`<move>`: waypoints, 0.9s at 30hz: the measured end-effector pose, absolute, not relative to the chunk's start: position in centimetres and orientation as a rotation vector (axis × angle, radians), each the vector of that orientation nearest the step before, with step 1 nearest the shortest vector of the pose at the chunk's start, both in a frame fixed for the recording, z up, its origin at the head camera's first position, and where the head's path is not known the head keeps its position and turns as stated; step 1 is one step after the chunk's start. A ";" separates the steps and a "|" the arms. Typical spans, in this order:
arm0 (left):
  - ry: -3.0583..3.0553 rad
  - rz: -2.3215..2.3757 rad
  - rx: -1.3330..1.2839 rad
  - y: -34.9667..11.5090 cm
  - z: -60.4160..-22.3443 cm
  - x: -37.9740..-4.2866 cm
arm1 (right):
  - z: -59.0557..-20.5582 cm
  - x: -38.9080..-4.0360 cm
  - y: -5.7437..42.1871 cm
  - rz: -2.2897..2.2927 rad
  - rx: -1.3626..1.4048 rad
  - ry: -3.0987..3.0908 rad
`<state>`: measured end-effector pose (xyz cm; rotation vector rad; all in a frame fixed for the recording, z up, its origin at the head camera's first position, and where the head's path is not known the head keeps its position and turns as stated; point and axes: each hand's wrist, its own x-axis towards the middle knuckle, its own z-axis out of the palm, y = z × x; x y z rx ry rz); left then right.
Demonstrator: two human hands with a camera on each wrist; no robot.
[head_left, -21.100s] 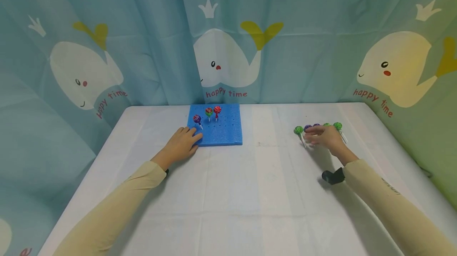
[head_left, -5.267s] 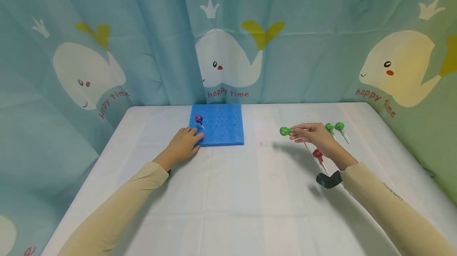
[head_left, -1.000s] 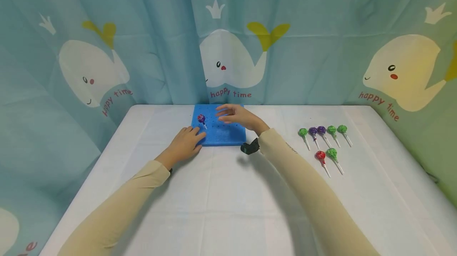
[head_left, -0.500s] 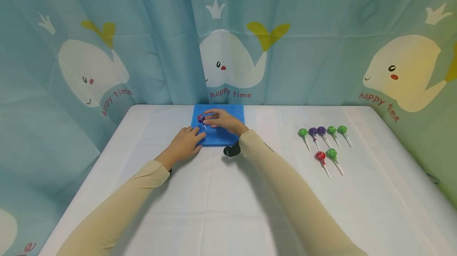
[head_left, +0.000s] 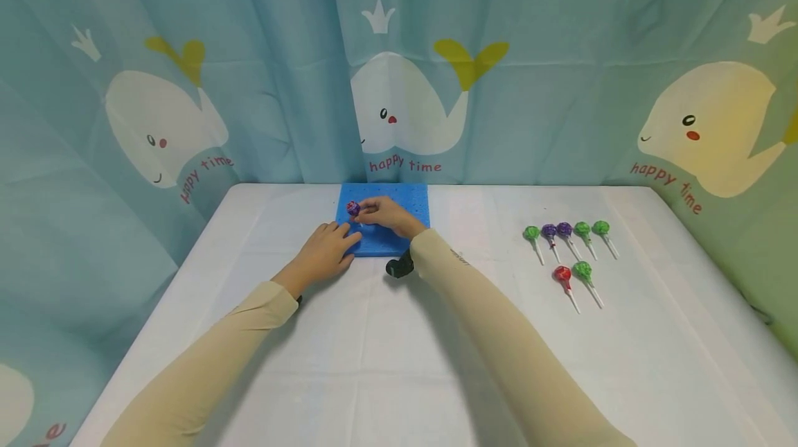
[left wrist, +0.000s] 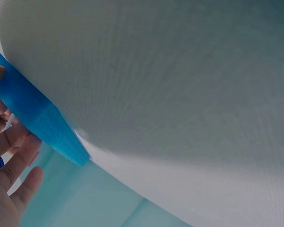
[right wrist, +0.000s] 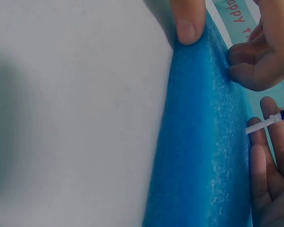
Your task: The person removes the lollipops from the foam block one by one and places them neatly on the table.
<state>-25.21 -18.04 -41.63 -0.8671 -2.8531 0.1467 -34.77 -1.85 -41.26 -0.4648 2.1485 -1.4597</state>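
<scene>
A blue foam board (head_left: 413,199) with rows of small holes lies at the table's back edge. My left hand (head_left: 321,253) grips its front left corner, thumb against the front side and fingers on top. A lollipop (head_left: 353,208) in a purple and red wrapper stands on the board's left part. My right hand (head_left: 389,215) pinches it just below the wrapped head, thumb and fingers close together. In the right wrist view the lower end of the white stick (right wrist: 259,126) meets the foam's top, and my left thumb (right wrist: 187,26) presses the board's side.
On the table's right side lie several lollipops in two rows. The back row has green (head_left: 531,233) and purple (head_left: 564,229) ones. In front are a red lollipop (head_left: 562,274) and a green one (head_left: 582,270). A whale-print curtain (head_left: 274,107) hangs behind the table.
Earlier the board bore three lollipops, later only the purple one. My right hand let go of a green lollipop on the right, came left and took hold of the purple one. My left hand stayed.
</scene>
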 end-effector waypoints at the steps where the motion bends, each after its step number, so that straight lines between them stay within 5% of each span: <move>1: -2.854 0.147 -0.867 -18.0 -41.6 -25.2 | -41.2 -34.7 -1.8 -1.453 -0.467 2.160; 27: -2.882 0.137 -0.844 -17.9 -41.7 -25.2 | -42.3 -35.0 -0.4 -1.972 -0.245 1.704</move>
